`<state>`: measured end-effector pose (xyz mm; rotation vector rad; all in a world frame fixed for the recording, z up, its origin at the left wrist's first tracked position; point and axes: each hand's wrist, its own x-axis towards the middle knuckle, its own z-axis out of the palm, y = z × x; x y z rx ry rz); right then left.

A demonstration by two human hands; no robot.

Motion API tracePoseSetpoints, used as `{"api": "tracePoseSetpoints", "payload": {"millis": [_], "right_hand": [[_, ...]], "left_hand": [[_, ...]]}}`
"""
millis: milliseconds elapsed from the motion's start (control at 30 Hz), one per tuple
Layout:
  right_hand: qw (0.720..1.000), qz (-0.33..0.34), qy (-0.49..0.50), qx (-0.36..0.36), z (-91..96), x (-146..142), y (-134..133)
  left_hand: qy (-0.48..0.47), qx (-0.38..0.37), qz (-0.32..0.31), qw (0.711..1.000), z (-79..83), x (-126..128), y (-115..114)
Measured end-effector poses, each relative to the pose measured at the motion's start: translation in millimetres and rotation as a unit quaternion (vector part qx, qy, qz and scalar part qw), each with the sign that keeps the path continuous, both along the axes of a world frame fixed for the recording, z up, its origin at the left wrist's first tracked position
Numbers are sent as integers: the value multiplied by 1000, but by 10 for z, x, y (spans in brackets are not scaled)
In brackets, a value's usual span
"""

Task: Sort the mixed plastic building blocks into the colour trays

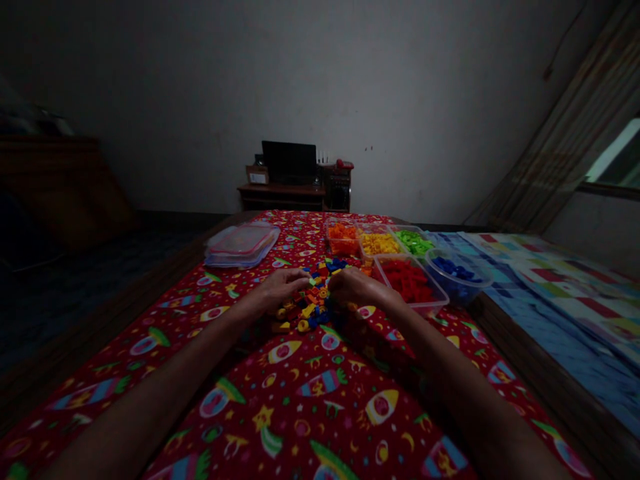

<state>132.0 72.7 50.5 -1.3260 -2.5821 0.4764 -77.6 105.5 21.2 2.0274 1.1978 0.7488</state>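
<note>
A mixed pile of small coloured plastic building bricks (314,308) lies on the red patterned tablecloth (300,413). My left hand (284,288) reaches in from the pile's left side, thumb and index fingertips close together. A light green piece shows at those fingertips, but whether it is gripped is unclear. Over the pile's right side, my right hand (356,287) is closed with its fingers curled downward; the fingertips and anything between them are hidden. Just right of it stands a clear box of red pieces (410,283).
Behind are boxes of orange (343,239), yellow (379,244) and green pieces (412,241). A round tub of blue pieces (457,275) stands at the table's right edge. Stacked clear lids (243,244) lie at left. A bed (560,293) adjoins on the right.
</note>
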Motion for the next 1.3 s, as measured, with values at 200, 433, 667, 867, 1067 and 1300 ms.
{"api": "tracePoseSetpoints", "payload": {"millis": [200, 433, 667, 867, 1067, 1300], "right_hand": [[974, -46, 219, -41, -158, -14, 163], [956, -70, 278, -60, -253, -196, 106], [976, -77, 205, 21, -57, -23, 71], [955, -238, 132, 115, 265, 773, 366], [905, -400, -31, 138, 486, 1553, 768], [904, -411, 7, 120, 698, 1695, 860]], "left_hand": [[-54, -26, 11, 998, -31, 54, -56], [-63, -24, 51, 996, 28, 147, -172], [-21, 17, 56, 998, 9, 137, -129], [-31, 56, 88, 994, 49, -106, 41], [-47, 53, 118, 991, 52, -263, 131], [-20, 63, 123, 990, 41, -294, 192]]}}
